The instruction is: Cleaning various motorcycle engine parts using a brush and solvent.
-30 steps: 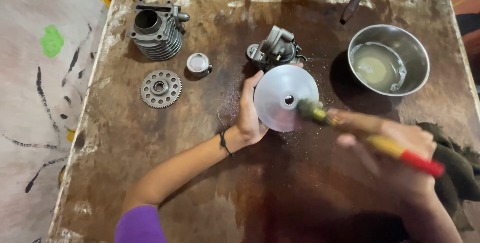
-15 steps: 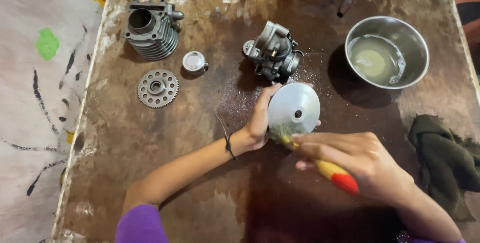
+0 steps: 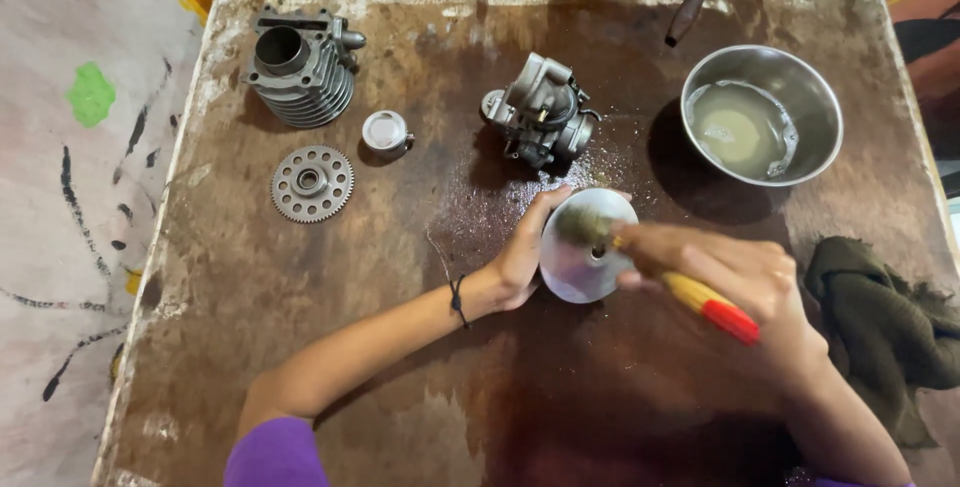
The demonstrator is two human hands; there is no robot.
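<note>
Gripping a round silver metal disc [image 3: 585,247] at its left edge, a person's left hand [image 3: 520,262] props the part tilted on a stained brown table [image 3: 330,347], near the middle of the top and just below a grey carburettor [image 3: 542,112]. The left fingers curl behind the rim, thumb at the near edge, pinching the disc. The right hand [image 3: 750,282] is closed around the yellow-and-red handle of a brush [image 3: 665,282], fingers pressed together on the handle; the bristle end meets the disc's face near its centre hole, though motion blur leaves the exact contact point unclear. A thin dark band circles the left wrist, and a purple sleeve [image 3: 275,452] shows at the lower edge of the frame.

Farther out, a steel bowl [image 3: 762,115] holding cloudy liquid sits at the upper right, with a dark cylindrical handle [image 3: 687,14] lying beyond it near the far edge. A dark green rag [image 3: 885,322] lies crumpled at the right edge, just beside the right hand. At the upper left stands a finned engine cylinder [image 3: 300,67]; a small round piston [image 3: 385,133] and a toothed gear [image 3: 312,184] lie close below it, well apart from the disc.
</note>
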